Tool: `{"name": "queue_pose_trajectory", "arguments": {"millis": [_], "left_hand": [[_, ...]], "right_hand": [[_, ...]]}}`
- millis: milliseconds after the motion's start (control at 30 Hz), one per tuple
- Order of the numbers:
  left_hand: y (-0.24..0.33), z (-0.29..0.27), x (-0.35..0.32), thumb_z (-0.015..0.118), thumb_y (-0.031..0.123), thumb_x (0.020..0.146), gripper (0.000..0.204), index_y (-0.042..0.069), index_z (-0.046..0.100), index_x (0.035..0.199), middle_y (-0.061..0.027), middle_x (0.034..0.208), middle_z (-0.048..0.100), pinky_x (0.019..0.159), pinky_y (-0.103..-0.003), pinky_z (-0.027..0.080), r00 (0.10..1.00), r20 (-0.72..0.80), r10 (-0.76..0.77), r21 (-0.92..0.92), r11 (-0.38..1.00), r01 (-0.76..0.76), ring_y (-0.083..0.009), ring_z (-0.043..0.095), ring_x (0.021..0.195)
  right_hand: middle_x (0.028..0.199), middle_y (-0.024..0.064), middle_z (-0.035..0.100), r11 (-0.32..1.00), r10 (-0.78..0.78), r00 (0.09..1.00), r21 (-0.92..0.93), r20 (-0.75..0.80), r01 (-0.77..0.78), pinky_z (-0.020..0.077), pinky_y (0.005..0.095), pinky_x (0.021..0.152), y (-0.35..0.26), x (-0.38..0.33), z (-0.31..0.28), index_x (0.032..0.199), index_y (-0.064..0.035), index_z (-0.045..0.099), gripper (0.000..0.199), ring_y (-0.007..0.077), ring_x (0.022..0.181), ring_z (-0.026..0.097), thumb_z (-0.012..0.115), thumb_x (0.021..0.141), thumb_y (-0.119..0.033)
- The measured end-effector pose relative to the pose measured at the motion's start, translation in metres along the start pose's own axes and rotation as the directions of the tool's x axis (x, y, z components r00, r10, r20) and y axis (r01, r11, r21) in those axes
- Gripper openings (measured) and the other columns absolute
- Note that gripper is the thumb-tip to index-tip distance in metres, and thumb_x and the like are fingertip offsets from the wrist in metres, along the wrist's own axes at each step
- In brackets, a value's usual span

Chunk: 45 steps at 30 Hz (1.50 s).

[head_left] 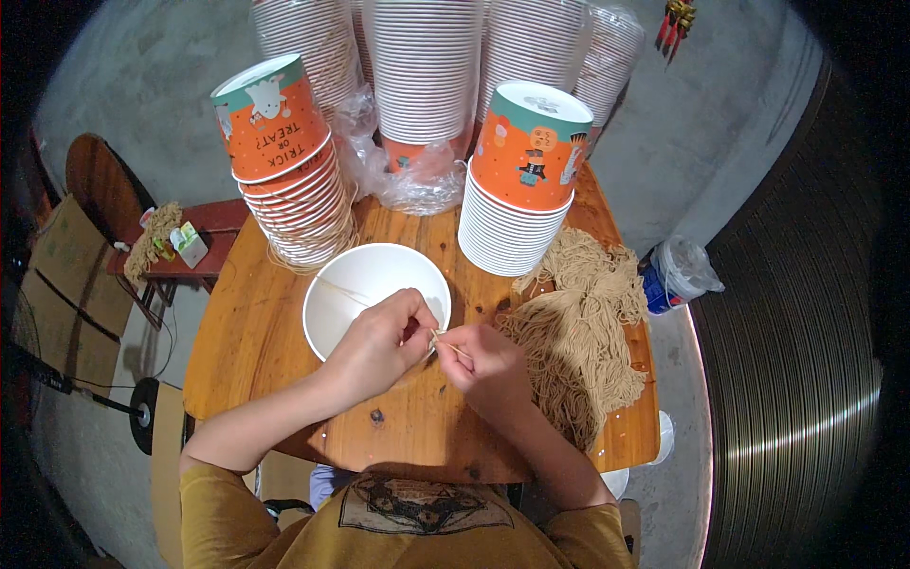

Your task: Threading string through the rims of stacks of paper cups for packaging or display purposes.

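Note:
A white paper bucket (343, 284) sits on the wooden table in front of me, its open mouth facing up toward me. My left hand (384, 332) reaches over its near rim, fingers pinched on a thin tan cord (459, 351). Close beside it, my right hand (488, 368) pinches the same cord just right of the rim. A strand of cord also crosses the bucket's inside. Part of the near rim is hidden behind my hands. To the right of my right hand lies a heap of tan cords (578, 351).
An upside-down stack of orange buckets with cord handles (284, 152) stands at the left; another bucket stack (524, 180) stands at the right. Tall wrapped stacks (424, 66) and crumpled clear plastic (417, 185) fill the table's back. A red bench (213, 220) stands left; a pail (668, 275) right.

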<state>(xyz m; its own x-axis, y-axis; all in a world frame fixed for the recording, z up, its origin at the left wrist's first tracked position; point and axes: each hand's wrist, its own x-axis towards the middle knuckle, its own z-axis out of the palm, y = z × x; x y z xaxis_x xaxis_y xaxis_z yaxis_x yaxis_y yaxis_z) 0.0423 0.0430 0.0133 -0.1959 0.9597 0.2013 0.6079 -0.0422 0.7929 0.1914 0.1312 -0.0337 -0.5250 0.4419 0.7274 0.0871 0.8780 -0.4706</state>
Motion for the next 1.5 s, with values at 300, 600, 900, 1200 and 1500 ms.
{"name": "queue_pose_trajectory", "arguments": {"millis": [300,600,900,1200,1500], "left_hand": [[0.009,-0.006,0.002,0.06,0.008,0.087,0.01,0.001,0.055,0.091,-0.0066,0.075,0.058,0.061,-0.029,0.046,0.986,0.063,-0.154,-0.039,0.987,0.156,-0.0141,0.056,0.066],[-0.003,-0.005,0.001,0.06,0.01,0.089,0.011,0.001,0.055,0.092,-0.0038,0.078,0.058,0.063,-0.028,0.046,0.982,0.101,-0.162,-0.172,0.969,0.178,-0.0102,0.054,0.07],[-0.005,-0.001,0.002,0.06,0.008,0.091,0.008,0.003,0.055,0.093,0.0025,0.083,0.056,0.065,-0.02,0.045,0.989,0.069,-0.13,-0.186,0.972,0.141,-0.0032,0.051,0.073],[-0.004,0.003,0.005,0.06,0.005,0.09,0.014,0.005,0.051,0.101,0.0009,0.084,0.055,0.072,-0.023,0.045,0.998,0.026,-0.052,-0.226,0.972,0.056,-0.0064,0.053,0.079],[-0.003,0.002,0.006,0.058,0.002,0.09,0.024,0.004,0.046,0.11,-0.0031,0.085,0.055,0.075,-0.027,0.047,0.997,0.072,-0.022,-0.281,0.959,0.041,-0.0106,0.055,0.081]], "right_hand": [[0.068,0.0083,0.06,0.997,0.052,0.999,0.049,0.016,-0.052,0.0483,0.0339,0.051,0.0,0.0,0.001,0.085,-0.0072,0.058,0.015,0.0237,0.058,0.061,0.071,0.076,-0.005],[0.068,0.0084,0.059,0.997,0.033,0.999,0.068,0.023,-0.034,0.0487,0.0358,0.053,0.0,0.003,0.0,0.084,-0.0082,0.054,0.016,0.0251,0.06,0.062,0.07,0.078,-0.006],[0.067,0.0081,0.059,0.997,0.047,0.998,0.064,0.035,-0.049,0.0488,0.035,0.053,0.0,0.003,0.0,0.084,-0.0076,0.054,0.016,0.0244,0.06,0.062,0.069,0.078,-0.004],[0.061,0.0008,0.052,0.888,0.338,0.938,0.301,0.082,-0.347,0.0403,0.0263,0.049,-0.002,-0.003,0.004,0.085,-0.0044,0.055,0.009,0.0077,0.054,0.049,0.064,0.084,-0.003],[0.063,-0.0028,0.049,0.675,0.521,0.83,0.5,0.199,-0.543,0.0356,0.0229,0.051,0.005,-0.004,0.008,0.087,-0.0042,0.055,0.007,0.0034,0.056,0.043,0.062,0.088,-0.006]]}}
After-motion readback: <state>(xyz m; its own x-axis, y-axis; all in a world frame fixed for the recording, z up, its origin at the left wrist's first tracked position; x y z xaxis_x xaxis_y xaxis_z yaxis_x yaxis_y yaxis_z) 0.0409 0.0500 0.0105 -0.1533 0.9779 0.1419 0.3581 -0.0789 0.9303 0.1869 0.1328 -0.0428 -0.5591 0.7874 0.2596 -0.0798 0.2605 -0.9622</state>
